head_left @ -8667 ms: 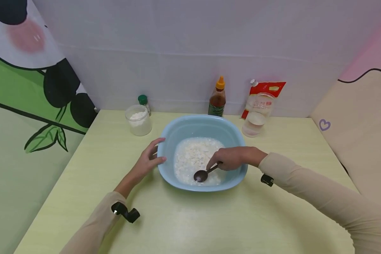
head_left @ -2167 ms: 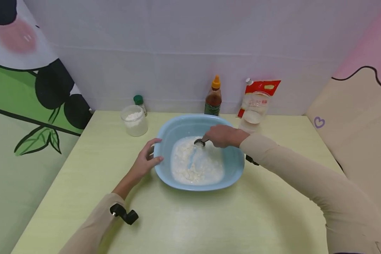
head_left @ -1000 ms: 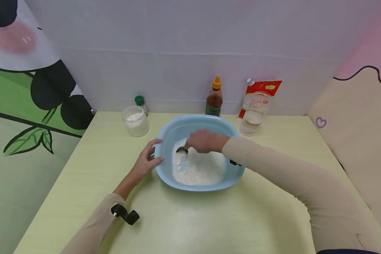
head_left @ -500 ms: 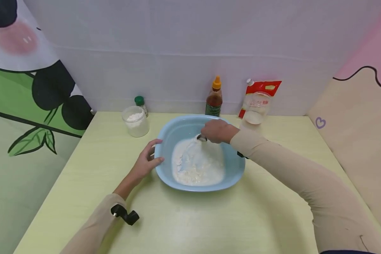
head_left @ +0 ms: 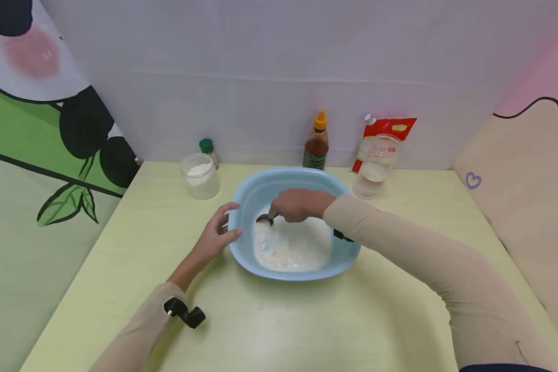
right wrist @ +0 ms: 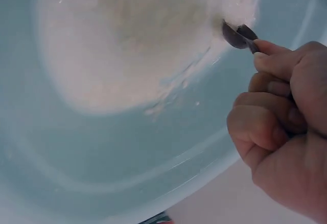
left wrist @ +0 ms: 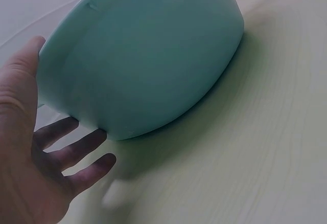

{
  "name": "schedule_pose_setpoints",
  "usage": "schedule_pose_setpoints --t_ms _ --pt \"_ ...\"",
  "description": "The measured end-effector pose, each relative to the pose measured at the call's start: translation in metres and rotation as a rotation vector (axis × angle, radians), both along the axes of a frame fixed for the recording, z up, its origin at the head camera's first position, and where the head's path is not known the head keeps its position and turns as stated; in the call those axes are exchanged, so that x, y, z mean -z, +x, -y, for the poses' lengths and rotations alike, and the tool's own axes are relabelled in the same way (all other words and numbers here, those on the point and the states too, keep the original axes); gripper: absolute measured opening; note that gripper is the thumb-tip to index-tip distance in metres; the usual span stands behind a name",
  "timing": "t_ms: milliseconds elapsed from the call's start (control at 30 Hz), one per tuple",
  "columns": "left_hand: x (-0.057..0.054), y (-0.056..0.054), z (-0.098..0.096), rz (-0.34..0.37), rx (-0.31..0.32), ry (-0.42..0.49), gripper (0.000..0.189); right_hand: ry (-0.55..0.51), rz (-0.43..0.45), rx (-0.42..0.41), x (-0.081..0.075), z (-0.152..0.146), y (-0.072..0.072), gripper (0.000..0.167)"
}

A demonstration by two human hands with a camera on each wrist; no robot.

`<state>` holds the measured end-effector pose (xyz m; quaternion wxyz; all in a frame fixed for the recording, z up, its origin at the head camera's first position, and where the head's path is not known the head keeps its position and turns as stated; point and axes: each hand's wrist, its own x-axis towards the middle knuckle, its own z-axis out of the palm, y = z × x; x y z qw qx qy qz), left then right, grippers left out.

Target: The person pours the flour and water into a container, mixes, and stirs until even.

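Observation:
A light blue plastic basin (head_left: 349, 248) stands mid-table, holding a white, wet, floury mixture (head_left: 302, 245). At its left end my left hand (head_left: 211, 237) holds the rim. In the left wrist view the thumb (left wrist: 20, 65) lies at the rim, and fingertips (left wrist: 104, 134) touch the outer wall. My right hand (head_left: 299, 204) reaches over the mixture and pinches a dark brown spoon (head_left: 265, 219) by its handle. The bowl of the spoon (right wrist: 235, 36) dips into the mixture near the basin's left side. Part of the mixture is hidden under the right hand in the head view.
At the back left stand a clear jar of white powder (head_left: 201, 181) and a small green-capped shaker (head_left: 207, 149). Behind the basin are an orange-capped sauce bottle (head_left: 316, 147), a red-and-white spouted pouch (head_left: 397, 126) and a clear container of liquid (head_left: 371, 178).
Over the last seconds the right hand has swept the spoon around the basin, most recently from the back toward the left. White lumps have mostly spread into a smoother mixture. The left hand stays put.

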<state>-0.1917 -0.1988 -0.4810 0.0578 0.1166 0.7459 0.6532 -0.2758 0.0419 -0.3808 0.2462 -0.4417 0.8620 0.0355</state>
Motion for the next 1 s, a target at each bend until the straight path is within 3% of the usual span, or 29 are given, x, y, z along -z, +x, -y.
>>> schedule_pose_setpoints --t_ms 267,467,667,833,1000 --pt "-0.002 -0.001 -0.001 -0.001 0.004 0.004 0.064 0.061 0.062 -0.143 -0.006 -0.002 0.036 0.042" --pt "-0.002 0.000 -0.002 0.003 -0.006 -0.005 0.064 0.116 0.023 -0.192 -0.011 -0.005 0.054 0.039" --pt "-0.001 0.001 -0.002 0.008 -0.021 -0.007 0.064 0.073 -0.074 -0.195 -0.007 0.001 0.046 0.042" --pt "-0.001 -0.001 -0.002 0.018 -0.012 -0.014 0.064 0.104 -0.145 -0.116 -0.013 -0.006 0.030 0.036" --pt "-0.003 0.001 -0.001 0.021 -0.011 -0.025 0.063 0.222 -0.043 -0.024 -0.025 -0.022 0.025 0.033"
